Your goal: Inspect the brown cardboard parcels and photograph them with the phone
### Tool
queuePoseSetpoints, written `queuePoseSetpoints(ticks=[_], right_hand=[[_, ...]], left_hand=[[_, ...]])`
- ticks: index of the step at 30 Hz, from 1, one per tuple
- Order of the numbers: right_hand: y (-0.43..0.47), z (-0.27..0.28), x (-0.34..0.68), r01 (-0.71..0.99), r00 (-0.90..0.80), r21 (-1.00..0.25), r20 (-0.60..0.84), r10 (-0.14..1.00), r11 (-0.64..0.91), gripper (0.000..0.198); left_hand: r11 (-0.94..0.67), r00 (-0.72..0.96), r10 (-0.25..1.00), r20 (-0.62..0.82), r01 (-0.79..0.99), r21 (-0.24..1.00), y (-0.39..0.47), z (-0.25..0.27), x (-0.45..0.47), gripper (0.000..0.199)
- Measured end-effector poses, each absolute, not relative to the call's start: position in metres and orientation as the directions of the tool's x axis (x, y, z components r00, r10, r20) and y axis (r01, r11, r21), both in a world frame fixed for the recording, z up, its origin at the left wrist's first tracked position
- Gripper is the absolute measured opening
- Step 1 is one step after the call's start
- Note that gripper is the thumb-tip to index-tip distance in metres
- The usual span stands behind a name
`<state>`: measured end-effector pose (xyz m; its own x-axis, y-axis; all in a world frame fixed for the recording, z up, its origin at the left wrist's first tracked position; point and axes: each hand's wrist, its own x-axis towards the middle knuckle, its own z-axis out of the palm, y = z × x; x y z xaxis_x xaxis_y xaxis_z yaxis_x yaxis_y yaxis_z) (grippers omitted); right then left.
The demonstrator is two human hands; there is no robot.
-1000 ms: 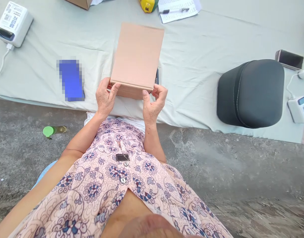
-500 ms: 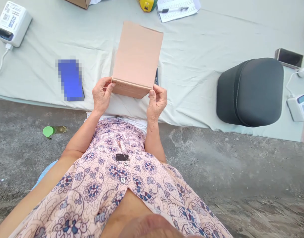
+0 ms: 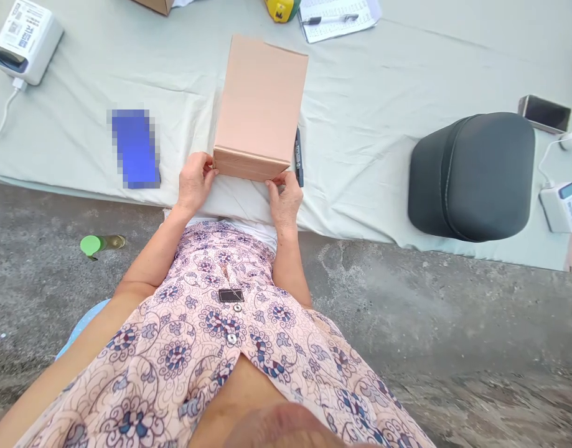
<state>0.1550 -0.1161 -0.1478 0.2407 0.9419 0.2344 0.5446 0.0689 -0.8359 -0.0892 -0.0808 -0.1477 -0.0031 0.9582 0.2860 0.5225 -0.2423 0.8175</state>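
A closed cardboard box (image 3: 262, 99) rests on the pale tablecloth in front of me. My left hand (image 3: 196, 180) has its thumb and fingers pinched at the box's near left corner, low on the side. At the near right corner, my right hand (image 3: 286, 194) is curled in with its thumb and fingertips against the lower edge of the front face. Parts of the fingertips are hidden by the box. A black marker (image 3: 299, 158) lies beside the box's right side, just past my right hand.
Left lies a blurred blue rectangle (image 3: 136, 149), near a white label printer (image 3: 28, 40) with a cable. Behind are a yellow-green tape measure (image 3: 282, 9) and paper (image 3: 342, 28) with a pen (image 3: 330, 19). Right stands a black padded case (image 3: 472, 177). A green-capped bottle (image 3: 92, 244) is below the table edge.
Both hands have slid from the upper front edge of the box down to its lower corners. The right hand has moved inward, and the marker shows more fully.
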Motion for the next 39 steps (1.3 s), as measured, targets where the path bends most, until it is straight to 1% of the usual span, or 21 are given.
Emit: queuePoseSetpoints(ticks=[4, 6, 9, 11, 14, 17, 19, 20, 22, 24, 27, 29, 32, 34, 36, 39], right_hand=[[-0.116, -0.149, 0.153, 0.587, 0.245, -0.809, 0.227, 0.943, 0.042, 0.019], [-0.118, -0.146, 0.149, 0.581, 0.257, -0.813, 0.228, 0.939, 0.038, 0.021], [-0.121, -0.140, 0.140, 0.546, 0.313, -0.837, 0.235, 0.920, 0.028, 0.028], [-0.123, -0.135, 0.132, 0.523, 0.362, -0.852, 0.237, 0.901, 0.014, 0.037], [-0.127, -0.126, 0.119, 0.443, 0.388, -0.896, 0.217, 0.896, 0.026, 0.048], [-0.136, -0.114, 0.106, 0.327, 0.349, -0.942, 0.188, 0.918, 0.069, 0.053], [-0.142, -0.107, 0.101, 0.286, 0.322, -0.956, 0.161, 0.933, 0.066, 0.055], [-0.145, -0.103, 0.100, 0.277, 0.317, -0.960, 0.142, 0.938, 0.052, 0.055], [-0.149, -0.099, 0.099, 0.273, 0.324, -0.962, 0.107, 0.940, 0.015, 0.056], [-0.150, -0.096, 0.101, 0.275, 0.344, -0.961, 0.089, 0.935, -0.010, 0.057], [-0.149, -0.097, 0.103, 0.266, 0.356, -0.964, 0.076, 0.931, -0.023, 0.057], [-0.148, -0.099, 0.103, 0.243, 0.357, -0.969, 0.062, 0.932, -0.029, 0.058], [-0.148, -0.105, 0.102, 0.199, 0.346, -0.979, 0.027, 0.938, -0.045, 0.059], [-0.147, -0.110, 0.101, 0.158, 0.318, -0.985, -0.021, 0.948, -0.075, 0.060], [-0.147, -0.114, 0.098, 0.096, 0.283, -0.988, -0.091, 0.955, -0.123, 0.060], [-0.145, -0.119, 0.094, -0.031, 0.238, -0.977, -0.214, 0.947, -0.213, 0.062]], left_hand=[[-0.250, -0.017, 0.942, 0.336, 0.633, 0.732, -0.082, -0.153, -0.087, 0.026], [-0.270, -0.005, 0.936, 0.353, 0.634, 0.724, -0.084, -0.150, -0.086, 0.026], [-0.305, 0.007, 0.928, 0.372, 0.587, 0.750, -0.089, -0.142, -0.082, 0.030], [-0.327, 0.001, 0.920, 0.392, 0.555, 0.765, -0.093, -0.134, -0.076, 0.038], [-0.384, -0.034, 0.882, 0.471, 0.530, 0.756, -0.098, -0.119, -0.065, 0.054], [-0.424, -0.046, 0.848, 0.529, 0.539, 0.728, -0.102, -0.103, -0.055, 0.080], [-0.423, -0.036, 0.846, 0.532, 0.562, 0.710, -0.103, -0.095, -0.051, 0.098], [-0.416, -0.031, 0.849, 0.528, 0.577, 0.703, -0.103, -0.093, -0.050, 0.103], [-0.402, -0.019, 0.856, 0.517, 0.606, 0.687, -0.104, -0.090, -0.050, 0.109], [-0.398, -0.003, 0.859, 0.511, 0.623, 0.673, -0.104, -0.089, -0.051, 0.111], [-0.413, 0.009, 0.854, 0.520, 0.619, 0.668, -0.103, -0.088, -0.054, 0.108], [-0.428, 0.013, 0.849, 0.529, 0.605, 0.672, -0.103, -0.086, -0.056, 0.099], [-0.457, 0.012, 0.836, 0.549, 0.569, 0.684, -0.102, -0.080, -0.059, 0.070], [-0.467, -0.001, 0.831, 0.557, 0.543, 0.698, -0.102, -0.076, -0.060, 0.053], [-0.461, -0.017, 0.833, 0.552, 0.531, 0.711, -0.103, -0.073, -0.059, 0.047], [-0.454, -0.025, 0.836, 0.548, 0.527, 0.718, -0.105, -0.071, -0.057, 0.045]])
